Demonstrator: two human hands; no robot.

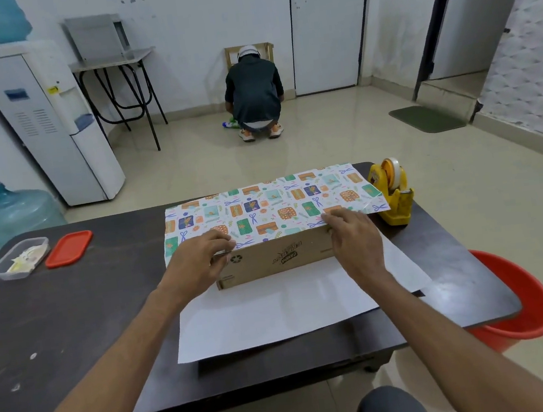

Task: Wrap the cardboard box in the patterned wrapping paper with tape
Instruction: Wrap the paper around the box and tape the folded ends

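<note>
Fingers (222, 242) of my left hand (198, 260) curl over the near top edge of the brown cardboard box (270, 263), thumb on its front face, pinching the flap of patterned wrapping paper (273, 205) against it. Fingers (337, 216) of my right hand (353, 234) lie fairly straight on the same paper edge, pressing it down. The paper covers the box top and runs white-side-up beneath the box on the dark wooden table (71, 318); a yellow tape dispenser (394, 193) stands just beside its right end.
</note>
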